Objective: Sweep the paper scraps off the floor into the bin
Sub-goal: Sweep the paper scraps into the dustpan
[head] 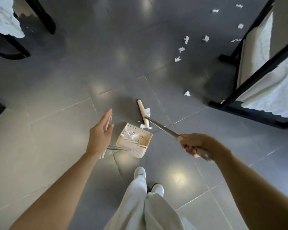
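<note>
Right grip [192, 146] round broom handle [161, 125], paper scraps [147, 112] beside its head

Nothing readable anywhere here, honestly. The only thing that might carry print is an orange-and-white scrap [138, 136] lying in the dustpan [140, 153] among the paper bits [128, 132], and it's way too blurry to make out any letters.

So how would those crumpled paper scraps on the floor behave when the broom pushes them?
The paper scraps look thin and crumpled, so probably very light and floppy. On the glossy floor tiles they would likely slide easily, perhaps scattering. Some already sit bunched in the dustpan, suggesting they squash together.
</note>
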Demonstrator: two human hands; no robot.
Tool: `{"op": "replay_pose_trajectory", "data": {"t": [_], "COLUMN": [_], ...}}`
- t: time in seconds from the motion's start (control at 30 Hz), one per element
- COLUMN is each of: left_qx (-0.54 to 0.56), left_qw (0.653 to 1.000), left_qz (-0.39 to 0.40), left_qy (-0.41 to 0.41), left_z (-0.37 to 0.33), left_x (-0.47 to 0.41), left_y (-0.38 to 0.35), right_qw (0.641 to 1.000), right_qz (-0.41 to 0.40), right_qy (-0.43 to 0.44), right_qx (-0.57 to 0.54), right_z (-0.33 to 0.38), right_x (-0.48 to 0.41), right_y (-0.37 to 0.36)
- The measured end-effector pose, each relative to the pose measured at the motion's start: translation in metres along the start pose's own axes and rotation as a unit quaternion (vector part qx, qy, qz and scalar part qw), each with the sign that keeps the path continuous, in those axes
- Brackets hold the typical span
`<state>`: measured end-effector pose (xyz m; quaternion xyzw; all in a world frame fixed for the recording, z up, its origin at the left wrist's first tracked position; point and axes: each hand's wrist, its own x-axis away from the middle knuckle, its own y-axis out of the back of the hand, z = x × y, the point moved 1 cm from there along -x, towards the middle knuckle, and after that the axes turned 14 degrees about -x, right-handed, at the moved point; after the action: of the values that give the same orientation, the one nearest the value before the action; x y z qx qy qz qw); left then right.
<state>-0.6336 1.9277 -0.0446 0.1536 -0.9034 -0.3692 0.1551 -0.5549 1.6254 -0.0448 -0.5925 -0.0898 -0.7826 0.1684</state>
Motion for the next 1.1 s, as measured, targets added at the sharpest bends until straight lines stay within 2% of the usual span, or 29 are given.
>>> {"op": "replay_pose_trajectory", "data": {"t": [0.17, 0.37, 0.53, 0.67, 0.87, 1.03, 1.1], "left_qx": [-0.053, -0.09, -0.092, -0.092, -0.104, -0.083, -0.072], "left_qw": [0.998, 0.994, 0.994, 0.994, 0.993, 0.994, 0.995], "left_qz": [-0.004, -0.01, -0.019, -0.029, -0.021, -0.014, -0.01], "left_qy": [-0.043, -0.06, -0.05, -0.057, -0.061, -0.066, -0.069], "left_z": [0.005, 0.015, 0.014, 0.009, 0.002, 0.003, 0.005], "left_x": [0.022, 0.038, 0.028, 0.011, -0.016, -0.018, -0.015], "left_y": [-0.003, -0.002, -0.002, -0.006, -0.009, -0.007, -0.005], "right_qw": [1.0, 0.994, 0.971, 0.949, 0.965, 0.991, 0.991], "right_qz": [-0.006, -0.03, -0.106, -0.137, -0.024, 0.022, 0.02], "right_qy": [0.021, 0.095, 0.153, 0.155, 0.068, 0.029, 0.037], "right_qx": [0.015, 0.037, 0.148, 0.238, 0.251, 0.129, 0.125], "right_z": [-0.033, -0.044, -0.048, -0.054, -0.065, -0.067, -0.069], "right_x": [0.031, 0.037, -0.008, -0.032, -0.017, 0.022, 0.037], "right_y": [0.017, 0.014, 0.004, -0.02, -0.051, -0.024, -0.017]}}
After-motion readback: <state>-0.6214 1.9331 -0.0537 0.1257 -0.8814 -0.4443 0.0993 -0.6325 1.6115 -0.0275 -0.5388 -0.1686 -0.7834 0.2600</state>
